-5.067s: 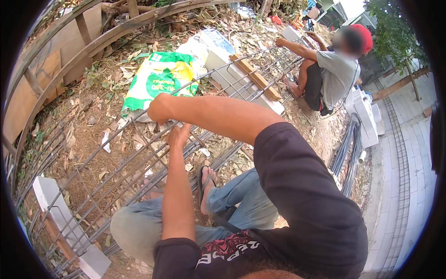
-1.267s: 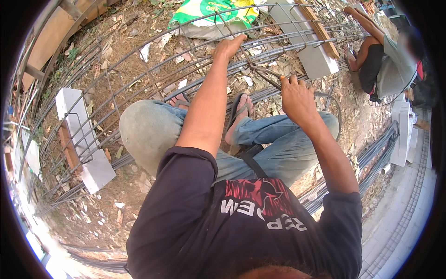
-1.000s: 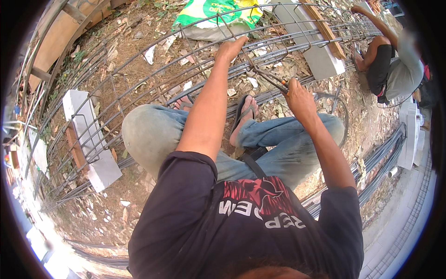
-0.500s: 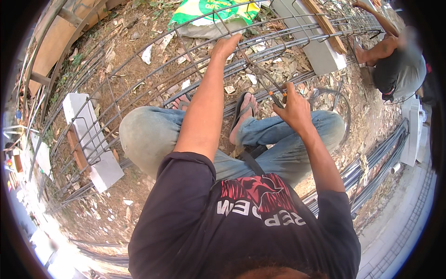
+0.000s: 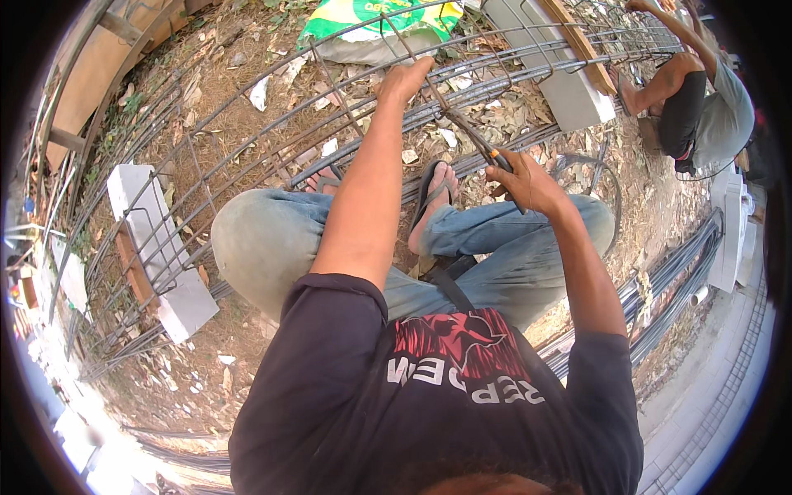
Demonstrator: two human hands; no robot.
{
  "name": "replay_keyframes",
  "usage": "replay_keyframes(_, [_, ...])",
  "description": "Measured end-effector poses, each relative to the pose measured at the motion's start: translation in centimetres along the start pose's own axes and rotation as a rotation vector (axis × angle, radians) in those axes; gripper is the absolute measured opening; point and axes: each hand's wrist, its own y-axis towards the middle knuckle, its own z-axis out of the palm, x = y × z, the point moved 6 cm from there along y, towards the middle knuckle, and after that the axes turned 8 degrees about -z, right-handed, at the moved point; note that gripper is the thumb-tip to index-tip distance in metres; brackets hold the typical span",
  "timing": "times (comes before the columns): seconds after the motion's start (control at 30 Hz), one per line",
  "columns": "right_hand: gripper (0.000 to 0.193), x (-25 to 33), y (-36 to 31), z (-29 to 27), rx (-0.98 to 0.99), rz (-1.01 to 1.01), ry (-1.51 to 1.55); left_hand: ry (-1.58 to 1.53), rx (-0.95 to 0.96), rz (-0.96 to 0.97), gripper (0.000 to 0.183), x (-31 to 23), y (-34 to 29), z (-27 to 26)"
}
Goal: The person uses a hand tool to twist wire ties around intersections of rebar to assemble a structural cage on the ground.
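Observation:
A long cage of steel rebar (image 5: 425,113) with thin square stirrups runs across in front of my knees. My left hand (image 5: 404,81) is closed round a stirrup bar on the cage. In my right hand (image 5: 532,183) I grip a pair of end-cutting pincers (image 5: 472,134) with orange and black handles, now squeezed together. Its jaws reach the bars just right of and below my left hand. Whether they bite on a tie wire is too small to tell.
White blocks (image 5: 165,256) prop the cage at left and at right (image 5: 549,70), with a wooden strip (image 5: 577,41) on the right one. A green and yellow sack (image 5: 355,33) lies beyond. A co-worker (image 5: 726,115) crouches at far right. Loose bars (image 5: 676,272) lie at right.
The pincers' handles have come together and turned a little, and my right hand has rolled over them. My left hand stays on the stirrup. The co-worker has shifted posture.

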Motion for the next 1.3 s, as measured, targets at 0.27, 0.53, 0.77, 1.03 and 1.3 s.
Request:
replay_keyframes(0.27, [0.039, -1.9, 1.5, 1.7, -0.151, -0.113, -0.249, 0.057, -0.073, 0.034, 0.092, 0.6, 1.5, 0.6])
replay_keyframes(0.53, [0.034, -5.3, 3.0, 2.8, -0.440, -0.152, -0.371, 0.007, -0.072, 0.012, 0.088, 0.8, 2.8, 0.7])
replay_keyframes(0.77, [0.035, -1.7, 0.1, 4.3, 0.171, 0.214, 0.689, -0.031, 0.015, 0.016, 0.087, 0.6, 2.4, 0.3])
replay_keyframes(1.03, [0.038, 2.9, -2.1, -1.3, -0.679, -0.372, -0.973, 0.107, -0.037, 0.013, 0.090, 0.4, 1.5, 0.7])
replay_keyframes(1.3, [0.037, -3.2, 0.5, 1.9, 0.180, 0.324, 0.533, 0.177, -0.053, 0.003, 0.088, 0.0, 0.9, 0.7])
